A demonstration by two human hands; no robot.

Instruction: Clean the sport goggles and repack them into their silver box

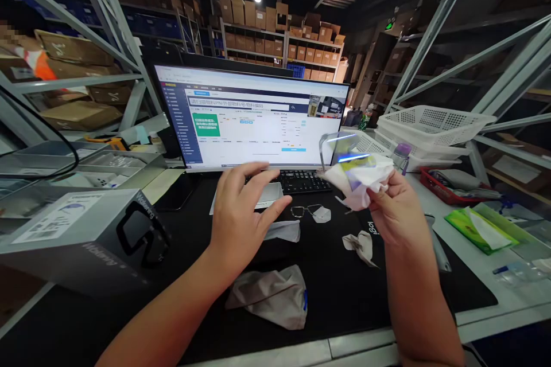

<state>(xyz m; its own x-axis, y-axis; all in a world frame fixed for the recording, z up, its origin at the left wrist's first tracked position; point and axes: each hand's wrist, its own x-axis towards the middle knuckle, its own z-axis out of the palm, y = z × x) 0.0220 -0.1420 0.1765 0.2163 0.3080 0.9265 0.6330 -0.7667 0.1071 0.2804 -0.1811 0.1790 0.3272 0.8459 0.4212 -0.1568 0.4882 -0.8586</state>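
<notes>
My right hand [398, 212] is closed around a crumpled white tissue [364, 180] wrapped on a clear curved lens [340, 146], held up in front of the monitor [253, 117]. My left hand [243, 212] hovers open, fingers spread, above the black desk mat [344, 292], holding nothing. Just beyond its fingertips lie a small white box [267, 195] and a thin wire glasses frame [307, 210]. A grey cloth pouch [273, 295] lies under my left forearm, and another crumpled tissue [361, 243] rests below my right hand.
A grey product box [86, 235] stands at the left. A keyboard [303, 180] sits under the monitor. White baskets [430, 126], a red tray [451, 186], a small bottle [401, 156] and a green tissue pack [471, 229] fill the right. Shelves of cartons surround the desk.
</notes>
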